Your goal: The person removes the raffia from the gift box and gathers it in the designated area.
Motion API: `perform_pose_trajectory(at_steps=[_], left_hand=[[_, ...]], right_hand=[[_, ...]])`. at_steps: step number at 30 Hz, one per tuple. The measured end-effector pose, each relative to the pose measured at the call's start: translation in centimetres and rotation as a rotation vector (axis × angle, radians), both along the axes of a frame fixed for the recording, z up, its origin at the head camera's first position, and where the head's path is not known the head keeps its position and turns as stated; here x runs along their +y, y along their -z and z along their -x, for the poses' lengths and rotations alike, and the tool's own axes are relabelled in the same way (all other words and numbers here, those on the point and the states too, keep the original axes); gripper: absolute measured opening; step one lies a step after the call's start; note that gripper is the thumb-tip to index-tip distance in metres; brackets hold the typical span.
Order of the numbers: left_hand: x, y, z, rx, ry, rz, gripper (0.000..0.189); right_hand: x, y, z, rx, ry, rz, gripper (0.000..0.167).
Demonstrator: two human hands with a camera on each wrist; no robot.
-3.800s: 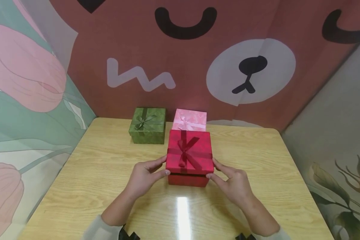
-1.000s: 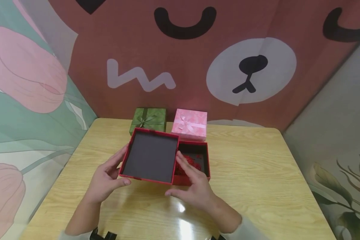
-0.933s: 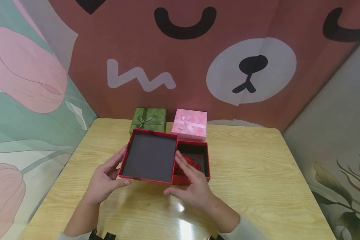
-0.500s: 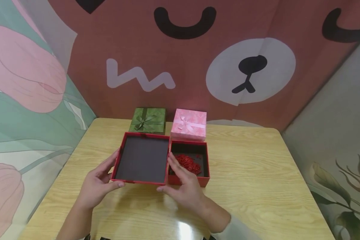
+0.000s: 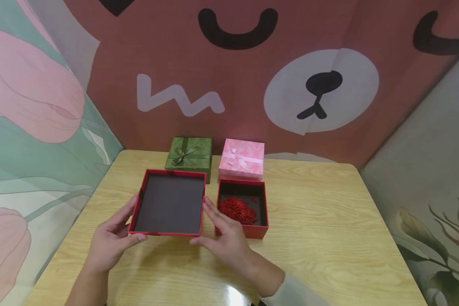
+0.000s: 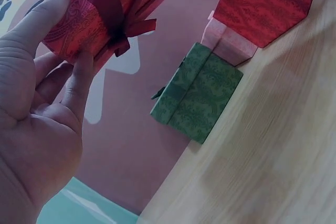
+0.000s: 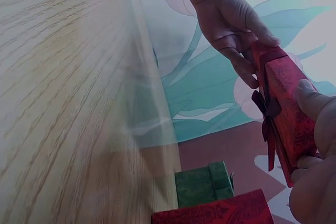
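Note:
Between both hands is a red box lid (image 5: 170,204), its dark inner face turned up toward the head view. My left hand (image 5: 109,242) grips its left edge, thumb at the near corner. On the opposite edge my right hand (image 5: 229,242) holds it between thumb and fingers. The wrist views show a dark red ribbon bow (image 7: 270,109) on the lid's outer face. To the right of the lid stands the uncovered red box (image 5: 254,231), with red shredded paper (image 5: 238,210) heaped inside. In the left wrist view the lid (image 6: 86,22) is clear of the table.
A green gift box (image 5: 189,155) with a bow sits at the back, partly covered by the lid in the head view. Beside it is a pink gift box (image 5: 242,158), right behind the red one. The wooden table (image 5: 313,221) meets a patterned wall backdrop (image 5: 168,55).
The lid was on the red box earliest; it came off and turned over, baring the shredded paper. Over the last second both hands have carried it left, away from the box.

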State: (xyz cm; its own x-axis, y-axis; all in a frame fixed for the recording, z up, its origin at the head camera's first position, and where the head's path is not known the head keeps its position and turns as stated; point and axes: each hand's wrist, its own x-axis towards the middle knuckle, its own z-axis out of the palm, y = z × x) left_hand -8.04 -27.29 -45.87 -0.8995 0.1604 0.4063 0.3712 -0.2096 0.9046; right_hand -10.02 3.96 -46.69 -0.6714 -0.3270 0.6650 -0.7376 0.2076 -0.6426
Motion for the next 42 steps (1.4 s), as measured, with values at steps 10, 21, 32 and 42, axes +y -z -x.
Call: perform_pose_trajectory(at_steps=[10,21,32,42], left_hand=[[-2.0,0.5,-0.8,-0.103,-0.094,0.063,0.090],[-4.1,1.7,-0.7,-0.167,-0.138,0.203,0.086],[-5.7,2.8,-0.1,-0.253,-0.181,0.381,0.082],[-7.2,4.4,1.0,-0.340,-0.223,0.593,0.080]], right_hand=[[-2.0,0.2,0.4,-0.112,-0.038,-0.076,0.089],[-3.6,0.6,1.0,-0.216,-0.009,-0.190,0.085],[-5.3,1.7,1.7,-0.359,0.000,-0.322,0.085],[-7.0,2.9,2.5,-0.494,0.009,-0.352,0.080]])
